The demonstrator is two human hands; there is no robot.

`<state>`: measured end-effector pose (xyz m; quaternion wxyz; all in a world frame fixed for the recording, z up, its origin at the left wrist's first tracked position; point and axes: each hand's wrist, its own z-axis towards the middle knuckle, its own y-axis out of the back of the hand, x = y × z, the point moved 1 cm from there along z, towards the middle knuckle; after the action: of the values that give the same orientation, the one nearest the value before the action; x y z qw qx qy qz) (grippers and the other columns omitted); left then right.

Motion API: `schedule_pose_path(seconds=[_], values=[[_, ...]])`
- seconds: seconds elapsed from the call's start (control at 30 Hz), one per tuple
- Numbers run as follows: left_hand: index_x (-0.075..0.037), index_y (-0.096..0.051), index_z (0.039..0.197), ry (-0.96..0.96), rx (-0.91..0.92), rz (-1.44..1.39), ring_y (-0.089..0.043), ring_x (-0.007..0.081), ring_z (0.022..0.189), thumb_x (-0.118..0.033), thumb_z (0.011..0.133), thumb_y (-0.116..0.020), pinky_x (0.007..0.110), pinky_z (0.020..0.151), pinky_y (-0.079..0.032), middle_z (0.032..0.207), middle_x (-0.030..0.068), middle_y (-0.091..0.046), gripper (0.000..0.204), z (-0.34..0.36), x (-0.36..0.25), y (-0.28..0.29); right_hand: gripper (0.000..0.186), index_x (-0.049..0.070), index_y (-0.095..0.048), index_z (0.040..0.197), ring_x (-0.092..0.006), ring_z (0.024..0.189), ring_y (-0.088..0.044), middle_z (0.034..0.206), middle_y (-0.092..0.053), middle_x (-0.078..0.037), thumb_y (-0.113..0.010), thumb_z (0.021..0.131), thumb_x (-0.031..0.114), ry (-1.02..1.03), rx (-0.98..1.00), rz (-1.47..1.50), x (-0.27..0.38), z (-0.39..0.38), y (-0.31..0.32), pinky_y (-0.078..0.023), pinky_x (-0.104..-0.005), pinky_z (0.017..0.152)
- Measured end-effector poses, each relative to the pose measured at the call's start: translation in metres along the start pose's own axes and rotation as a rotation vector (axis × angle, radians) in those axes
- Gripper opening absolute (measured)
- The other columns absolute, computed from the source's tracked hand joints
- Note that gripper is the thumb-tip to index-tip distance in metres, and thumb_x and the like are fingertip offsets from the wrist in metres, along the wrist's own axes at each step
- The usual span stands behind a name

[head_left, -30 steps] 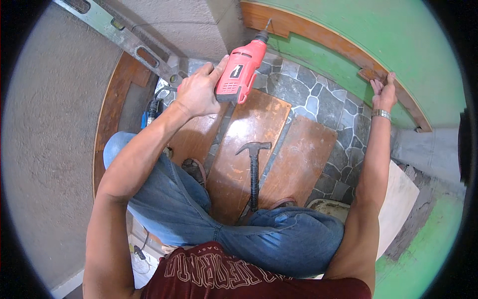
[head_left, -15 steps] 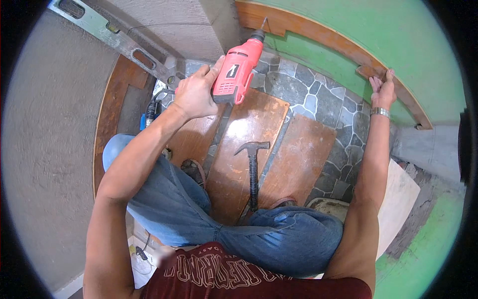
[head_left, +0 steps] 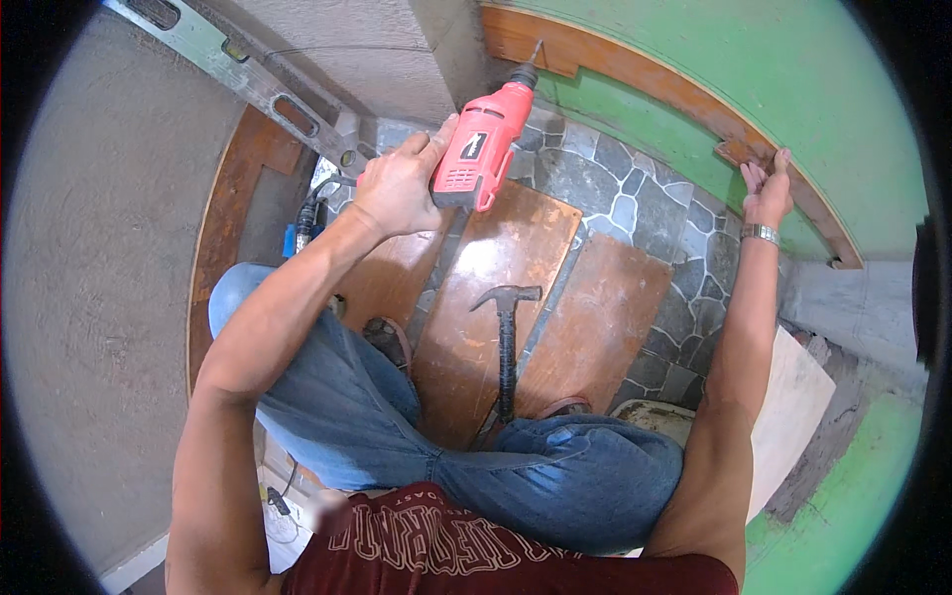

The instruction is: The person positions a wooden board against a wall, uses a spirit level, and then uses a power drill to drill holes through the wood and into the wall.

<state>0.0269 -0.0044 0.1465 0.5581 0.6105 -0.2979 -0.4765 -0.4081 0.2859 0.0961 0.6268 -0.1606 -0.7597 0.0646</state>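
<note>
- The drill is at the upper middle of the frame: I hold the drill (head_left: 481,149) slanted, its bit (head_left: 536,52) pointing up at the left part of the board (head_left: 635,61). The tip looks to be at the wood; whether it has bitten, I can't tell.
- My left hand (head_left: 397,188) is closed round the drill's grip, mostly hidden under my knuckles, probably to bear its weight and keep the bit in line.
- My right hand (head_left: 767,193), at the upper right, has its fingers partly bent at the board's lower edge, I judge to steady it against the green wall (head_left: 793,89). I can't tell whether they close round that edge.
- The drill is pinkish red with a black chuck and vented rear; the board is a long brown strip with a stepped lower edge, bowed by the lens.
- The hammer (head_left: 507,347) lies mid-frame across the planks (head_left: 506,238), perhaps left within reach.
- The planks lie on the stone-patterned floor (head_left: 575,169).
- The level (head_left: 248,79) leans at the upper left.
</note>
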Motion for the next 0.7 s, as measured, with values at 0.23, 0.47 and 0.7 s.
schedule_pose_path(seconds=[0.23, 0.47, 0.7], values=[[-0.014, -0.032, 0.153, -0.006, -0.012, -0.016, -0.066, 0.0414, 0.080, -0.028, 0.063, -0.076, 0.049, 0.073, -0.056, 0.098, 0.0159, -0.060, 0.101, 0.0006, 0.0007, -0.0028, 0.075, -0.021, -0.046, 0.123, -0.0433, 0.105, -0.062, 0.122, -0.051, -0.039, -0.080, 0.083, 0.032, 0.009, 0.026, 0.012, -0.0014, 0.0024, 0.0009, -0.061, -0.0494, 0.083], [-0.015, -0.033, 0.153, 0.020, 0.002, 0.044, -0.065, 0.0396, 0.083, -0.026, 0.060, -0.079, 0.048, 0.071, -0.055, 0.097, 0.0165, -0.054, 0.104, 0.0005, 0.0028, -0.0081, 0.075, -0.021, -0.044, 0.125, -0.0438, 0.106, -0.061, 0.125, -0.049, -0.039, -0.080, 0.084, 0.031, 0.002, 0.030, 0.008, -0.0007, 0.0019, -0.0008, -0.061, -0.0488, 0.083], [-0.015, -0.033, 0.153, 0.014, -0.005, 0.002, -0.065, 0.0392, 0.083, -0.023, 0.060, -0.078, 0.048, 0.072, -0.055, 0.095, 0.0161, -0.054, 0.104, 0.0010, 0.0018, -0.0074, 0.070, -0.020, -0.048, 0.123, -0.0428, 0.106, -0.061, 0.122, -0.051, -0.037, -0.079, 0.084, 0.030, 0.001, 0.023, 0.001, -0.0007, 0.0031, 0.0018, -0.061, -0.0486, 0.083]])
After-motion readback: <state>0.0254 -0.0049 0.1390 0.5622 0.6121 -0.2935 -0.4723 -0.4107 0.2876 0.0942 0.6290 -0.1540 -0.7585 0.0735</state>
